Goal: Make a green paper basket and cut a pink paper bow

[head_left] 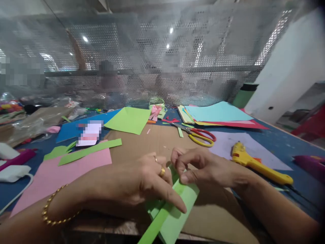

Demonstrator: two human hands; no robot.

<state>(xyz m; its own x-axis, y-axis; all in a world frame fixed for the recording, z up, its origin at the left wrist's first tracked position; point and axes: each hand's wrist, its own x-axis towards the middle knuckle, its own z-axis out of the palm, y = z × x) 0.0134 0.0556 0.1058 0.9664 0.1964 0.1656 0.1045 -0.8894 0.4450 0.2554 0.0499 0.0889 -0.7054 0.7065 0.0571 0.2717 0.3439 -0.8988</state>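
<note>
My left hand (149,183), with rings and a gold bracelet, presses a folded light green paper piece (175,217) down on the brown cardboard sheet (152,142), its index finger stretched along the fold. My right hand (198,167) pinches the upper edge of the same green paper between thumb and fingers. A darker green strip (154,227) runs out from under the paper toward me.
Red-and-yellow scissors (201,135) and a yellow glue gun (254,164) lie to the right. Pink paper (61,173), green strips (88,152), a green sheet (129,120) and stacked coloured sheets (218,113) cover the blue table. People sit behind a perforated screen.
</note>
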